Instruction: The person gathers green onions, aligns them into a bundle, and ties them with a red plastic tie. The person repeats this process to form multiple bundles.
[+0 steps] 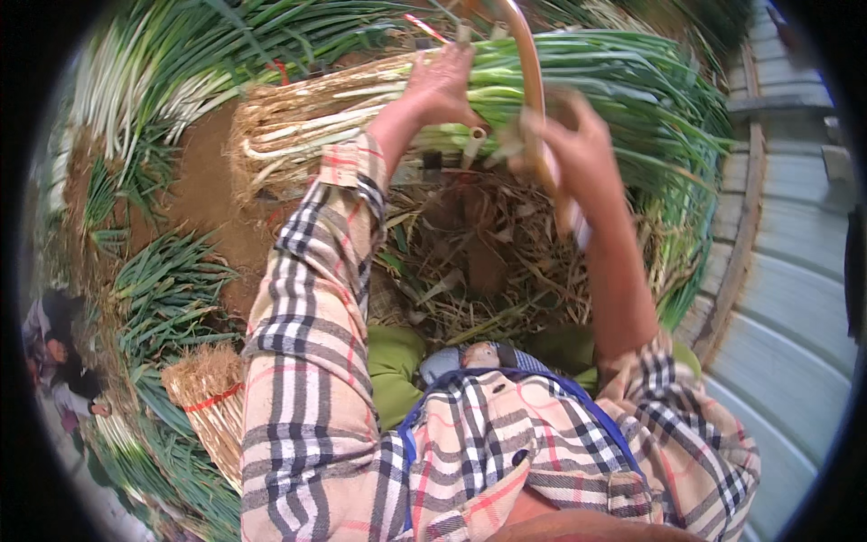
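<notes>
A thick bundle of long green onions (325,112) lies crosswise before me, its roots to the left and its green leaves to the right. My left hand (440,85) grips it from above near the middle, thumb at the near side and fingers across the top. A glossy orange-brown curved band (532,74) arches over the leaves. My right hand (576,146) is motion-blurred beside the band and overlaps it; its exact hold cannot be made out. Short hollow upright tubes (474,143) stand at the bundle's near and far sides. A red-and-white strip (423,27) shows beyond it.
Loose green onions (129,88) lie at the far left. A root bundle with a red tie (210,400) is at lower left. Dry leaf scraps (501,257) cover the ground before my green-clad knees. A pale panelled surface (792,271) runs along the right. Another person (64,366) is at the left edge.
</notes>
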A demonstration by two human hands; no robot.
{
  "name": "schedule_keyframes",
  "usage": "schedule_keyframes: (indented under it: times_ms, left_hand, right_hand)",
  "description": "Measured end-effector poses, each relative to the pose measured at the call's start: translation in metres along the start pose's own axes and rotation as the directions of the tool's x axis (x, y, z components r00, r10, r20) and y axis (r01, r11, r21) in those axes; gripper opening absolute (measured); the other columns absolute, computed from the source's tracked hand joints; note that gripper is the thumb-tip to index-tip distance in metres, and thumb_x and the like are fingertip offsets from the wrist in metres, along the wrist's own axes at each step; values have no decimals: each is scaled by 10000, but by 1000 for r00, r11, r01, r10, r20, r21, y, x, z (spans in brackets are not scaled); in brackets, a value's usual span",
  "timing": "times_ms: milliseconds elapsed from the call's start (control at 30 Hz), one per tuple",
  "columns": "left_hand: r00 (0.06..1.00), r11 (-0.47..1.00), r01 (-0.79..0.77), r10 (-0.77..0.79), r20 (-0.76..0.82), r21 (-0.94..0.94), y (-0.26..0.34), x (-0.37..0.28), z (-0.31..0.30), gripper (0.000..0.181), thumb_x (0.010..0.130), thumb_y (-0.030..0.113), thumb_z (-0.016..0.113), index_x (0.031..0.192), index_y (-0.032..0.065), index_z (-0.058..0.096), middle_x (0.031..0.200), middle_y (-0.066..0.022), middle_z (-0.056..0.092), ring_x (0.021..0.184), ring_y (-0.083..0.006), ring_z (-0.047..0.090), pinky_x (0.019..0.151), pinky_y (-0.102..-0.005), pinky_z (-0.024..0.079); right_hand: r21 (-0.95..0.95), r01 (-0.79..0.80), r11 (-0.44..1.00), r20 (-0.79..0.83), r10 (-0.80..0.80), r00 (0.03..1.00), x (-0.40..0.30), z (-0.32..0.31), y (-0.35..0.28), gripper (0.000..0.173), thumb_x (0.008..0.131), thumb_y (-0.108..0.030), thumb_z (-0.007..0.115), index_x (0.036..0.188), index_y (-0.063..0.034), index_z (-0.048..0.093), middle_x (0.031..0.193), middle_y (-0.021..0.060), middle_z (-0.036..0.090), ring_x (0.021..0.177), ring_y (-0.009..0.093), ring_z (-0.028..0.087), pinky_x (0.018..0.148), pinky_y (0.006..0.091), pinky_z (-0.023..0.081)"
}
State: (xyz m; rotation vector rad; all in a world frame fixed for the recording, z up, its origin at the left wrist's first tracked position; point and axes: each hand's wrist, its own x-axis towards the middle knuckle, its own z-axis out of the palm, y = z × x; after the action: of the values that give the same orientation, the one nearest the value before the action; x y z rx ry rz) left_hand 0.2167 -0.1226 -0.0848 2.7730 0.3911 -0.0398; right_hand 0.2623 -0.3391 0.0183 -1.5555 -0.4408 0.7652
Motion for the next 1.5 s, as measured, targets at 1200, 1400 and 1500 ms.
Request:
schedule_keyframes:
  times_ms: [1200, 1400, 1500]
  left_hand:
    - [955, 979, 194, -203, 216, 63, -48, 15, 32, 1148, 748, 468, 821, 1593, 122, 124, 1560, -162, 367, 1388, -352, 417, 1159, -533, 234]
    - [970, 970, 223, -211, 120, -100, -66, -13, -1, 821, 851, 394, 777, 1480, 9, 415, 1496, -219, 438, 1317, -314, 484, 1074, -374, 384]
    - [995, 996, 89, -88, 41, -14, -51, -11, -13, 665, 859, 366, 768, 1379, 19, 542, 1475, -215, 469, 1331, -355, 486, 1072, -398, 403]
  right_hand:
    - [-597, -743, 302, -709, 235, 665, -190, -308, 326, 636, 776, -323, 773, 1247, -7, 487, 1159, 230, 603, 1121, 355, 587, 961, 462, 485]
    - [-467, -796, 385, -607, 515, 605, -171, -319, 323, 488, 818, -213, 726, 1212, -3, 526, 1125, 208, 630, 1026, 372, 624, 875, 488, 510]
    - [-420, -826, 375, -595, 574, 563, -168, -327, 343, 442, 853, -224, 707, 1196, -1, 539, 1113, 205, 646, 1004, 374, 641, 824, 489, 521]
